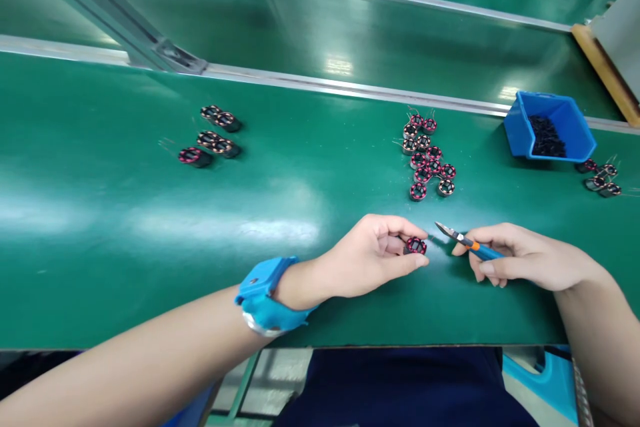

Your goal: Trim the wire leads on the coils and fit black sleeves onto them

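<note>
Left fingers point(404, 224) clamped on wound coil point(416, 246), left of blue bin point(518, 130) and nearer the person. Right fingers point(503, 268) gripping cutters point(475, 246), long axis slanting past coil; tip on coil's bin side, apart.

The left wrist carries a bright blue strap point(280, 310) with a raised, roughly rectangular blue block point(265, 278) on its upper side; one small, dark, round stud point(253, 282) marks the block face. A curved silver-coloured band point(260, 327) shows along the strap's lower edge. Both the left hand point(370, 255) and the right hand point(533, 260) are bare, as are the visible forearms point(175, 340). A plain navy garment point(405, 387) covers the body below the front edge of the green counter point(350, 330).
</note>
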The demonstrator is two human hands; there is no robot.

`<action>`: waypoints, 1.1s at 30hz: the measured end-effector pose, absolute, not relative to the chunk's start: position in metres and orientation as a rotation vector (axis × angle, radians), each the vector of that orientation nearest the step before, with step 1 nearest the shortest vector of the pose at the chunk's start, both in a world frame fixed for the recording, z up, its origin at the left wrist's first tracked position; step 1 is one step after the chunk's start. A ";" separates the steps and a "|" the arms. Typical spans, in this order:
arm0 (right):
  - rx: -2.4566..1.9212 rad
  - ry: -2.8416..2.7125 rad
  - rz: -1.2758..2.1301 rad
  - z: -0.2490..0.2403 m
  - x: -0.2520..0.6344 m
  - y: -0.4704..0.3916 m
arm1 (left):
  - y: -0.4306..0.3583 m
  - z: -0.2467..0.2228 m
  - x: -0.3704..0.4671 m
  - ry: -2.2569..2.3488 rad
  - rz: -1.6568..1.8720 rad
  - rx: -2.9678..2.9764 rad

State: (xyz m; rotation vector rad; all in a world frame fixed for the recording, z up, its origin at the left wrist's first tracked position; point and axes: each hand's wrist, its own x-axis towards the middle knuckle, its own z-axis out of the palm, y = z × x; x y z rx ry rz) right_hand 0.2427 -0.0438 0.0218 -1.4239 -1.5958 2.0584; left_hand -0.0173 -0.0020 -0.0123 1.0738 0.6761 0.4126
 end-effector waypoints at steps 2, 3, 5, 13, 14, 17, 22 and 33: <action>-1.420 -1.600 2.071 0.022 0.244 -0.044 | -0.002 -0.014 -0.017 0.684 0.417 1.092; -1.420 -1.596 2.078 0.022 0.244 -0.044 | -0.002 -0.015 -0.017 0.683 0.421 1.101; -1.417 -1.585 2.088 0.021 0.243 -0.043 | -0.003 -0.016 -0.017 0.677 0.429 1.129; -1.436 -1.620 2.057 0.017 0.246 -0.046 | -0.004 -0.012 -0.023 0.848 0.597 1.654; -1.441 -1.638 2.046 0.017 0.247 -0.046 | -0.003 -0.012 -0.026 0.881 0.637 1.763; -1.453 -1.701 2.013 0.016 0.247 -0.047 | 0.006 -0.016 -0.044 0.963 0.705 2.073; -1.372 -1.834 1.944 0.017 0.243 -0.047 | 0.025 -0.020 -0.084 1.416 0.894 2.445; -1.369 -1.800 1.904 0.017 0.241 -0.046 | 0.040 -0.026 0.011 1.326 0.706 2.363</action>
